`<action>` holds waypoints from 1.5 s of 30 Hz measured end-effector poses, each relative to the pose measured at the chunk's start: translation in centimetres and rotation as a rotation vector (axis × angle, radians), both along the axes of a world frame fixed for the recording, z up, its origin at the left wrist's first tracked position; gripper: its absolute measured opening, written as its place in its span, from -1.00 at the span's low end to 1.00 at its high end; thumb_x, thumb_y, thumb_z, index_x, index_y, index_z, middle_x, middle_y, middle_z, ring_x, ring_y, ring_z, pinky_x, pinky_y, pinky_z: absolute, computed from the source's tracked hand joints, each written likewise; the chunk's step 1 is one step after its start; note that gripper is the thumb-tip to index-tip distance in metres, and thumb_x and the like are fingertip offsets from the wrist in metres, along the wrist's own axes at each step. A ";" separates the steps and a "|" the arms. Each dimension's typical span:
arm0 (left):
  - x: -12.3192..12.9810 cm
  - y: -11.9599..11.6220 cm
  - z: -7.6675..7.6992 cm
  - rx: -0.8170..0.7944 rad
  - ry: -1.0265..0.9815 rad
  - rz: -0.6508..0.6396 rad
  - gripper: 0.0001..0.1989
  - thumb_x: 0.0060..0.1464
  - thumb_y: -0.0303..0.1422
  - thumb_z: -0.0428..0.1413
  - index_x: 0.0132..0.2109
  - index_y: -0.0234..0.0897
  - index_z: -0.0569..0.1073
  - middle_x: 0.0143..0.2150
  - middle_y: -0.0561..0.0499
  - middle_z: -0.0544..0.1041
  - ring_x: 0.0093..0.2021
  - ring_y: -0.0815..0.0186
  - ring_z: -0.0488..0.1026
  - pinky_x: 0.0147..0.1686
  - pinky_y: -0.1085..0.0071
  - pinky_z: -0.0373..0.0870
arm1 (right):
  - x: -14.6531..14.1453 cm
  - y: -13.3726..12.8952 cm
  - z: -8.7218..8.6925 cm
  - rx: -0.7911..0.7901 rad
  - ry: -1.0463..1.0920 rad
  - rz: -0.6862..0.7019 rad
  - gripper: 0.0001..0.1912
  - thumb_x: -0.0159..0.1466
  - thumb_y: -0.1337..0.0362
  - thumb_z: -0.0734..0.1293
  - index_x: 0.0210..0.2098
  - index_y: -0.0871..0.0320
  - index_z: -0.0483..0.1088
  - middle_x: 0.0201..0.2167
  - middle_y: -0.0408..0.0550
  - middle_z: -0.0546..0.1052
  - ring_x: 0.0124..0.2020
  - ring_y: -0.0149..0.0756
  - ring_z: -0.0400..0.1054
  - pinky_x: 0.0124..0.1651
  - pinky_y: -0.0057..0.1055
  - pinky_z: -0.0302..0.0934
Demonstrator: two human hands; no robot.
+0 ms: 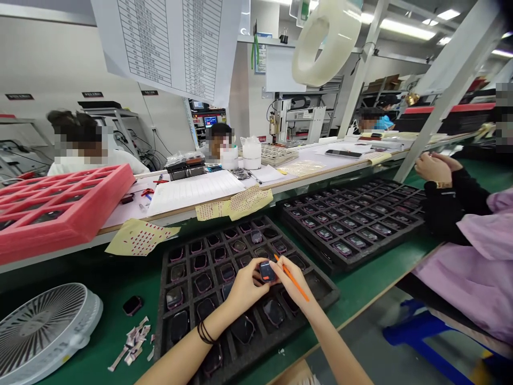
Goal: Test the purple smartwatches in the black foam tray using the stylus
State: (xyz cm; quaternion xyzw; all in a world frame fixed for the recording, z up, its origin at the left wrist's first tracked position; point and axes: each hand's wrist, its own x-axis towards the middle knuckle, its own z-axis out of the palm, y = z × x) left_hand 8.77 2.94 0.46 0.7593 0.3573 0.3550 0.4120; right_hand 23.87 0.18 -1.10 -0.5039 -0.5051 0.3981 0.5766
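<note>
Over the green bench [385, 267], the left hand [248, 286] is pinching a watch [266, 271] above a black tray [320, 291], while the right hand [290, 278] is gripping an orange stick [300, 290] beside it; a slip of the stick could be scratching the watch, and a loose pinch could be dropping it.

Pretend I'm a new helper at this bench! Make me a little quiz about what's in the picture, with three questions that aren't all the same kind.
1. True or false: the right hand holds an orange stick.
2. Which one lies on the green mat, left of the black foam tray? A) a stapler B) a watch C) a mug
3. Fill in the colour: the foam tray at the far left is ____.

Key: 1 true; 2 B; 3 red.
</note>
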 end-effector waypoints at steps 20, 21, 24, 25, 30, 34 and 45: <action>0.6 0.9 -1.6 -0.465 -0.416 0.029 -0.60 0.03 -0.39 0.12 0.04 -0.24 0.26 -0.19 -0.02 0.47 -0.32 0.35 0.52 -0.49 0.54 0.36 | 1.2 -1.7 -0.3 -0.098 0.508 0.115 -0.65 0.15 0.05 0.41 -0.49 0.15 0.24 -0.40 0.00 0.61 -0.50 -0.26 0.51 -0.41 -0.41 0.40; 0.6 0.8 -1.6 -0.467 -0.415 0.023 -0.61 0.04 -0.38 0.12 0.04 -0.23 0.27 -0.18 -0.02 0.47 -0.32 0.35 0.52 -0.50 0.55 0.36 | 1.2 -1.7 -0.3 -0.098 0.504 0.113 -0.65 0.15 0.05 0.41 -0.48 0.15 0.24 -0.40 0.01 0.61 -0.50 -0.26 0.51 -0.41 -0.40 0.39; 0.6 0.8 -1.6 -0.474 -0.413 0.009 -0.60 0.03 -0.36 0.13 0.03 -0.23 0.28 -0.20 -0.01 0.47 -0.33 0.35 0.52 -0.50 0.55 0.35 | 1.3 -1.8 -0.4 -0.093 0.491 0.108 -0.64 0.15 0.04 0.41 -0.48 0.14 0.24 -0.39 0.01 0.61 -0.50 -0.25 0.51 -0.42 -0.39 0.39; 0.6 0.8 -1.6 -0.473 -0.415 0.005 -0.59 0.02 -0.35 0.15 0.03 -0.23 0.28 -0.22 0.00 0.47 -0.33 0.35 0.52 -0.50 0.55 0.35 | 1.3 -1.8 -0.4 -0.092 0.489 0.108 -0.65 0.16 0.04 0.40 -0.48 0.14 0.24 -0.39 0.01 0.61 -0.49 -0.25 0.51 -0.41 -0.39 0.39; 0.7 0.8 -1.5 -0.487 -0.426 0.012 -0.57 -0.01 -0.29 0.19 0.01 -0.24 0.31 -0.25 -0.01 0.47 -0.36 0.35 0.50 -0.51 0.54 0.36 | 1.3 -1.9 -0.6 -0.090 0.492 0.121 -0.66 0.16 0.05 0.40 -0.49 0.13 0.24 -0.38 0.01 0.61 -0.48 -0.24 0.51 -0.39 -0.37 0.39; 0.6 0.7 -1.1 -0.507 -0.428 0.027 -0.57 -0.01 -0.24 0.18 0.00 -0.24 0.32 -0.25 -0.02 0.48 -0.37 0.33 0.50 -0.52 0.53 0.35 | 1.3 -1.8 -0.6 -0.102 0.495 0.115 -0.65 0.16 0.04 0.41 -0.49 0.13 0.25 -0.39 0.01 0.61 -0.49 -0.25 0.51 -0.39 -0.39 0.38; 0.4 0.5 -0.5 -0.495 -0.425 0.048 -0.64 0.07 -0.14 0.06 -0.08 -0.29 0.40 -0.38 0.03 0.47 -0.46 0.35 0.49 -0.55 0.53 0.29 | 1.2 -1.9 -0.4 -0.115 0.479 0.096 -0.62 0.12 0.01 0.43 -0.50 0.14 0.25 -0.43 0.00 0.61 -0.51 -0.26 0.50 -0.42 -0.41 0.37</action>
